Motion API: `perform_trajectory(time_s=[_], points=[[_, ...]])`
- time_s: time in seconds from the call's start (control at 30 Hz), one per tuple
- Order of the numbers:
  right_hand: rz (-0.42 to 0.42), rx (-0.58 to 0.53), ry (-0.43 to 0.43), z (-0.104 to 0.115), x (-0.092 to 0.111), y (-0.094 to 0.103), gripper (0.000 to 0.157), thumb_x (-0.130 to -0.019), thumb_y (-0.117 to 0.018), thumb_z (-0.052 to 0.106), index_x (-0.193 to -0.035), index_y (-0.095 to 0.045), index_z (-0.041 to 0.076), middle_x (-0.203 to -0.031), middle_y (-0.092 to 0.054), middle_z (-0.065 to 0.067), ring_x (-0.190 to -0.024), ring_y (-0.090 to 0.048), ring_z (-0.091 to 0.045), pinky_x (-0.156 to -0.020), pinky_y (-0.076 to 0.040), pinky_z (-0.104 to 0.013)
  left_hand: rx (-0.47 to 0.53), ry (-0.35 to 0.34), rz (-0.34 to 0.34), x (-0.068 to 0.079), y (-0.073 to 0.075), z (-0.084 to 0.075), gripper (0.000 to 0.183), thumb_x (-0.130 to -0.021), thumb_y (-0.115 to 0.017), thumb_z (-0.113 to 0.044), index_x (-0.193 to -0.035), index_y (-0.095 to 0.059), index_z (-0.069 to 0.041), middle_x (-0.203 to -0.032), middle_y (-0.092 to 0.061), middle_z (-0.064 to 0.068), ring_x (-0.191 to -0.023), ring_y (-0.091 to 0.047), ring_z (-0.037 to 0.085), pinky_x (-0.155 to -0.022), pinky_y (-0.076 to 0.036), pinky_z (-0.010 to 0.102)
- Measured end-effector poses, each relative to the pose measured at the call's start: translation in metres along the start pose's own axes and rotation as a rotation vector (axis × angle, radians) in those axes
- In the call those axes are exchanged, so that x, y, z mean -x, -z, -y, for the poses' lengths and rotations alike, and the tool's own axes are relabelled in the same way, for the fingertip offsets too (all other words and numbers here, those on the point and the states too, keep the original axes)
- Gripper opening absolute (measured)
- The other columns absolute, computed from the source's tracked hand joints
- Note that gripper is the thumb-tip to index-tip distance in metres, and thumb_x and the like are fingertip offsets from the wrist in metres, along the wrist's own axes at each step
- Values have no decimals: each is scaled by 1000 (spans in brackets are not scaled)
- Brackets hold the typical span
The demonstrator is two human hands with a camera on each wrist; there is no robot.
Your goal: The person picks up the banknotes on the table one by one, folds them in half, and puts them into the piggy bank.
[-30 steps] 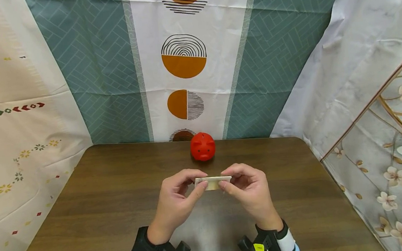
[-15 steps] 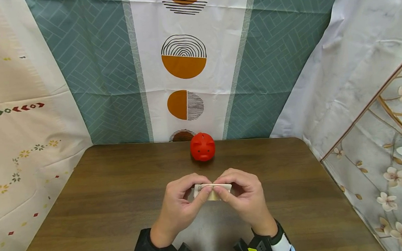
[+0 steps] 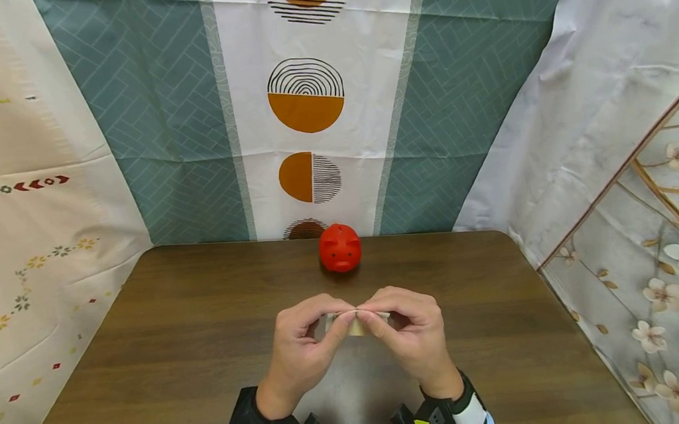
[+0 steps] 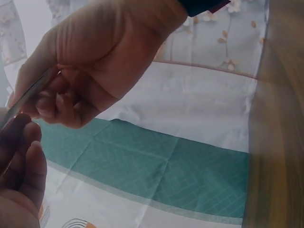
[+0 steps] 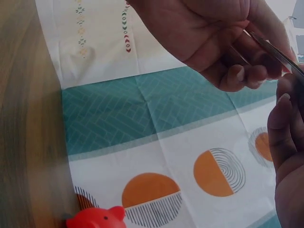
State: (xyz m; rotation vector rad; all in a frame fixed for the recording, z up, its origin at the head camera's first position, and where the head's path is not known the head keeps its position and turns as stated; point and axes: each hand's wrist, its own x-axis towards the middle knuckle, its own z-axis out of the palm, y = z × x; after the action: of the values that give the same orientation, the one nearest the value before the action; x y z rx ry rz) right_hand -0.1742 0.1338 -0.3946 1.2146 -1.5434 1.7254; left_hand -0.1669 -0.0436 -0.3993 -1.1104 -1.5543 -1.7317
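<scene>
A folded, pale yellowish banknote (image 3: 357, 328) is stretched between my two hands above the table. My left hand (image 3: 305, 348) pinches its left part with thumb and forefinger. From the other side my right hand (image 3: 412, 339) pinches it likewise, and the thumb tips nearly meet at the middle. In the left wrist view the banknote (image 4: 24, 99) appears as a thin edge between the hands. Most of its face is hidden behind fingers. Beyond the hands a red piggy bank (image 3: 340, 248) stands upright, facing me; the right wrist view catches only part of that piggy bank (image 5: 97, 219).
The brown wooden table (image 3: 203, 302) reaches back to a green and white patterned curtain (image 3: 176, 118). Pale cloths hang on the left and right sides. Each wrist wears a black band with a small camera.
Both hands have slid inward along the banknote until their fingertips nearly meet, covering more of it. They have also come slightly lower in view. The piggy bank stays in its place.
</scene>
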Motion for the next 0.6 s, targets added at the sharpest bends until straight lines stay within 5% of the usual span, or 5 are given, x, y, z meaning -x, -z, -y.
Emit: perform_trajectory(time_s=[0.6], points=[[-95,-10,-127,2,2,2,22,-83,-71,-18,-98,-76,-3,-87,-75,-10,-75,-66,-17,-61,-56,-24,41,44,-72,-1,10,0,25,-85,-64,22,-99,-73,4,-84,-70,19,-73,-64,16,-65,-56,21]])
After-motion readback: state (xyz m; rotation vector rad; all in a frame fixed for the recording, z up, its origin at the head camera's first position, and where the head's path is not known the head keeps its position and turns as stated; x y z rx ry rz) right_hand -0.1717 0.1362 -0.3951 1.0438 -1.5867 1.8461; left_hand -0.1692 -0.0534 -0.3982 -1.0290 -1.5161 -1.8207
